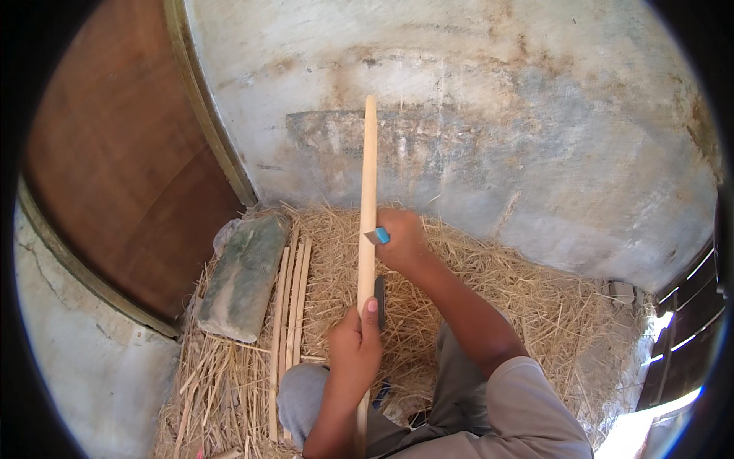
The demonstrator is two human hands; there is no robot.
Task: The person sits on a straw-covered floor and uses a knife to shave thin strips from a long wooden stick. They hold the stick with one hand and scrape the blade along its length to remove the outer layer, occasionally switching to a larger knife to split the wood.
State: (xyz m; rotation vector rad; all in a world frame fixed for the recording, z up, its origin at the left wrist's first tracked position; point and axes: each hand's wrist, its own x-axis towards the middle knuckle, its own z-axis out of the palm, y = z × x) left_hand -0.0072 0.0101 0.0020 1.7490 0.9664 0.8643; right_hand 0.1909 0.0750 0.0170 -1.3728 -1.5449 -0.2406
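Observation:
A long, pale wooden stick [368,176] stands almost upright before me, its tapered end toward the wall and its lower end passing between my legs. My left hand [357,343] is wrapped round its lower part, thumb lying along the front. Higher up, my right hand [403,236] is closed in a fist on the stick's right side. Out of that fist shows a knife with a blue handle [383,236], its short metal blade against the wood. Beside my left thumb is a dark flat piece [380,301], whose kind I cannot make out.
Straw [474,268] covers the ground. To the left lie a greenish stone block [243,279] and several thin wooden strips [289,306]. A stained plaster wall [497,138] rises ahead, a brown door panel [130,153] at left, dark slats [684,336] at right.

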